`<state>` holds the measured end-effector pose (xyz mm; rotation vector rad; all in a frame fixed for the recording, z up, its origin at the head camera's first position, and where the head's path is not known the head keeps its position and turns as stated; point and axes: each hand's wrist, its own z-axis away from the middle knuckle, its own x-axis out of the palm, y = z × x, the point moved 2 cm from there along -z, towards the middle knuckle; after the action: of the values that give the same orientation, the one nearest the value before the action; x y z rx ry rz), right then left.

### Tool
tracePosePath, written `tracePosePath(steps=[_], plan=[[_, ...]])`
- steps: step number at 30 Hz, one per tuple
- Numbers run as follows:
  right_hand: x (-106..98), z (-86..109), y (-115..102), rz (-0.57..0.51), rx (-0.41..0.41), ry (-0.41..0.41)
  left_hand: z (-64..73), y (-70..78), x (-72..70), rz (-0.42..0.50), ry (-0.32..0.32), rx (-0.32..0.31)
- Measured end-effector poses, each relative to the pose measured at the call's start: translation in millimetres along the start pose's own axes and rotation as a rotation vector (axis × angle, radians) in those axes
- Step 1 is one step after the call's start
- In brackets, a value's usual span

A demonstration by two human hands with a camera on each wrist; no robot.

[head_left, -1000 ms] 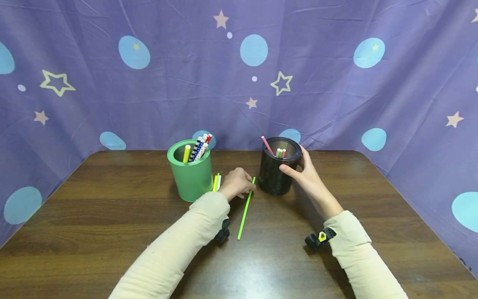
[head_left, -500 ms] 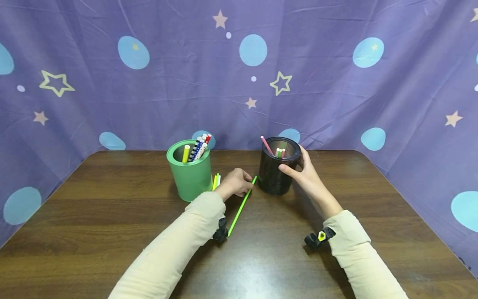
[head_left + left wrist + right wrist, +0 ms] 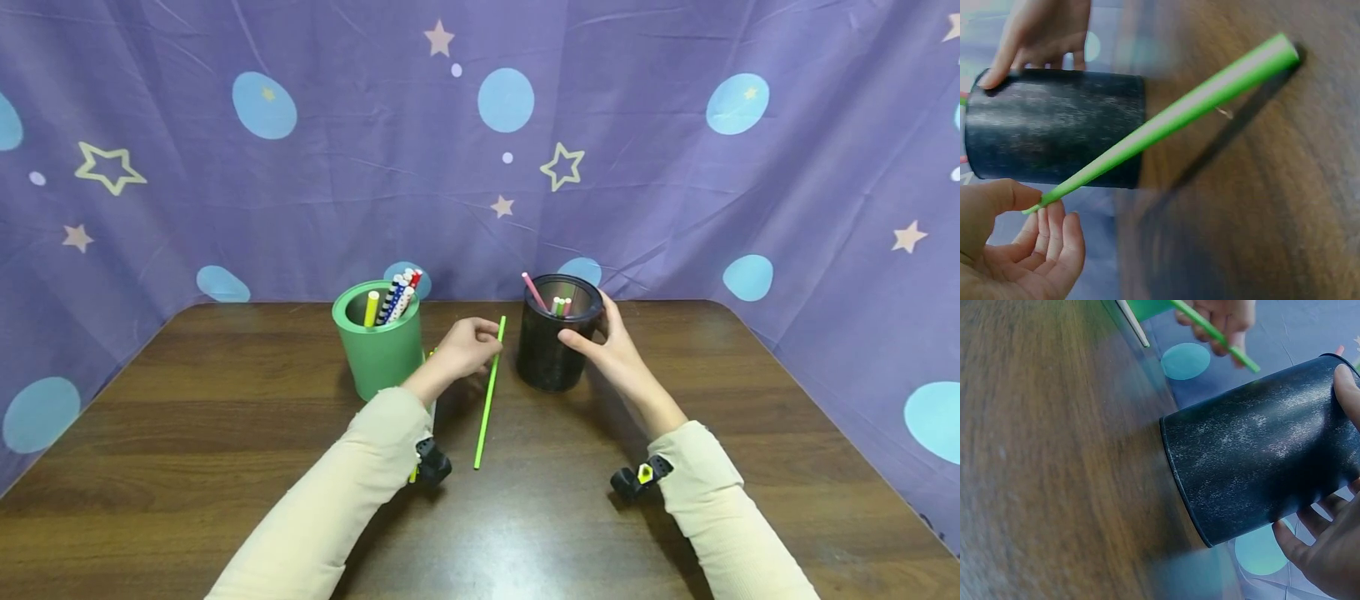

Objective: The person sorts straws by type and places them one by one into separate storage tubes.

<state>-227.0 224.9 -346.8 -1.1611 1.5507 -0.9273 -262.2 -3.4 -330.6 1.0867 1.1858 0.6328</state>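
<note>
My left hand [image 3: 459, 348] pinches a bright green straw [image 3: 488, 404] near its upper end, between thumb and fingers. The straw leans, its lower end pointing toward the table's front. Just right of it stands a black cylindrical pen holder [image 3: 550, 358] with a pink straw [image 3: 534, 292] and several shorter-showing straws inside. My right hand [image 3: 624, 362] grips this holder from its right side, thumb in front near the rim. In the left wrist view, the green straw [image 3: 1172, 119] crosses in front of the black holder [image 3: 1054, 125].
A green cylindrical holder [image 3: 384, 362] stands to the left, with a yellow straw [image 3: 372, 308] and several patterned straws [image 3: 397, 300] in it. More straws lie on the wooden table [image 3: 540, 500], partly hidden under my left forearm. A purple curtain [image 3: 637, 167] hangs behind.
My left hand has lifted the green straw up off the table and drawn slightly back to the left, turning it more upright. The right hand and the black holder have stayed in place.
</note>
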Motion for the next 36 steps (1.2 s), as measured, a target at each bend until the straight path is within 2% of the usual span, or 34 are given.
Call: tracePosePath(steps=[6, 10, 16, 19, 28, 36], plan=[[1, 2.7, -6, -0.006, 0.006, -0.010, 4.8, 7.6, -8.4, 0.104, 0.060, 0.068], [1, 1.9, -2, 0.001, 0.003, -0.010, 10.7, 14.4, -14.9, 0.140, 0.113, 0.137], [1, 1.3, -1, -0.011, 0.010, -0.003, 21.6, 34.7, -23.6, 0.205, 0.230, 0.238], [1, 0.4, 0, -0.017, 0.007, 0.000, 27.0, 45.9, -28.4, 0.253, 0.264, 0.290], [0, -1.0, 2, -0.018, 0.000, -0.001, 42.6, 76.7, -43.9, 0.367, 0.339, 0.520], [1, -0.6, 1, -0.023, -0.026, -0.004, 52.5, 91.3, -46.8, 0.488, 0.443, 0.713]])
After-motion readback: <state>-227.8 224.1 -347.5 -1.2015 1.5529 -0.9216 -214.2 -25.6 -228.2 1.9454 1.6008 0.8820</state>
